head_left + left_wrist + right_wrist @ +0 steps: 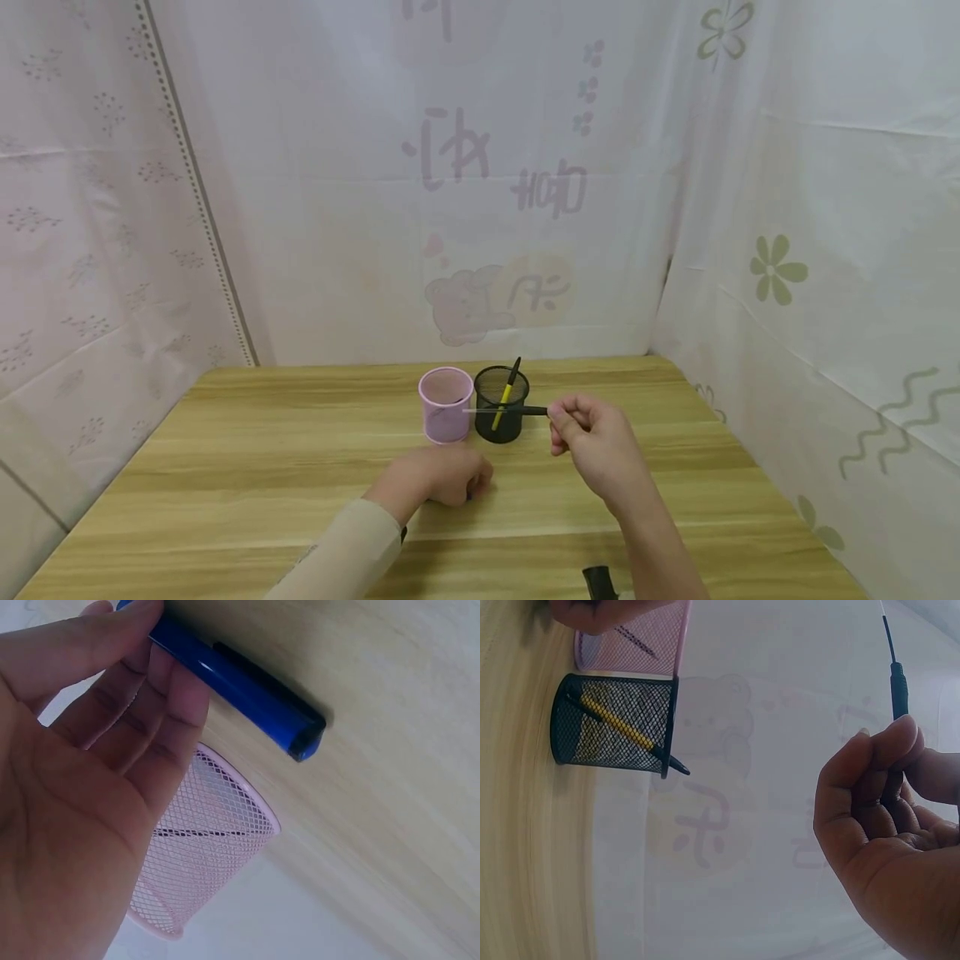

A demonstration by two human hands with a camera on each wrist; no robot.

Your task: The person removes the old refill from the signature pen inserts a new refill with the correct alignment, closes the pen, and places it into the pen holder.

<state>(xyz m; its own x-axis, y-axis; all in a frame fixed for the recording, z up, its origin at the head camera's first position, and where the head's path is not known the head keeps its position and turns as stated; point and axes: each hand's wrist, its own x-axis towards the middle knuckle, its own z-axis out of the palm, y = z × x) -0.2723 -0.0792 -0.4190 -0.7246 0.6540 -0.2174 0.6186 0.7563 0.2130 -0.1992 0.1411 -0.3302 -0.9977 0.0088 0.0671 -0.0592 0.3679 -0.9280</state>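
1. Head view: my right grip point(594, 446) pinches the black-handled tool point(534, 411) before the black cup point(512, 428); its long axis runs crosswise, thin end pointing left. I'd steady my wrist.
2. Left wrist view: my left grip point(82, 772) pinches 1 end of the blue pen point(234, 688) near the pink cup point(202, 862); its free end slants down-right. Light pressure suits it.
3. Right wrist view: the tool stands nearly upright, well apart from both cups. I'd hold that thin end clear of the yellow pen point(622, 724).
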